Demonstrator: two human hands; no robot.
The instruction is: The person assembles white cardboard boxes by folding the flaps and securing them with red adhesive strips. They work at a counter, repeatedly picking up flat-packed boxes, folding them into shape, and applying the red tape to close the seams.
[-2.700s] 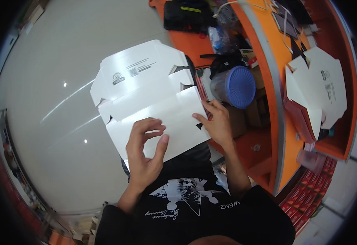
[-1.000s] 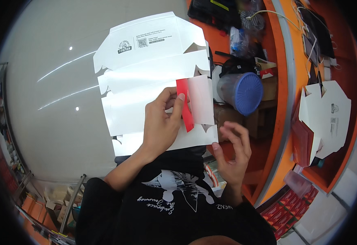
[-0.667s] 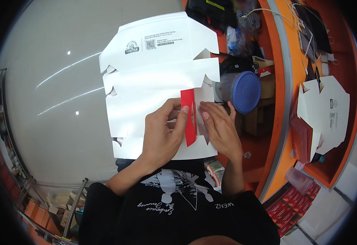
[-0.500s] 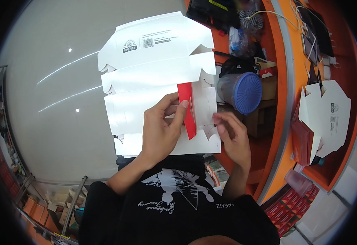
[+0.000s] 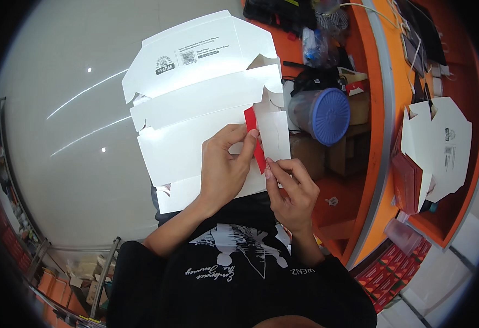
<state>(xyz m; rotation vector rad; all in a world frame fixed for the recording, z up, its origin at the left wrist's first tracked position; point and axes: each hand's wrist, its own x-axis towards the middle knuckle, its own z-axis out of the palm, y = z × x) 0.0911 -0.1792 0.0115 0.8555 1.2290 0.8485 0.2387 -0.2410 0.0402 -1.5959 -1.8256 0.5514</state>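
Note:
A flat, unfolded white cardboard box (image 5: 179, 145) with fold lines and cut tabs lies across my lap. Its right side flap is folded inward, so a red strip of its printed face (image 5: 251, 117) shows. My left hand (image 5: 227, 158) pinches that red flap between thumb and fingers near its middle. Lower down, my right hand (image 5: 293, 191) has its thumb and index finger closed on the flap's near end, where a small corner tab is mostly hidden by the fingertips.
An orange counter (image 5: 384, 164) runs along the right, holding a stack of similar white and red box blanks (image 5: 439, 153). Between it and my lap, a clear tub with a blue lid (image 5: 331, 117) sits on a shelf. A clear plastic cup (image 5: 402, 234) stands near the counter's close end.
My right hand has moved left and closed on the near end of the red flap. The blank has tilted and shifted slightly left; my left hand still pinches the flap.

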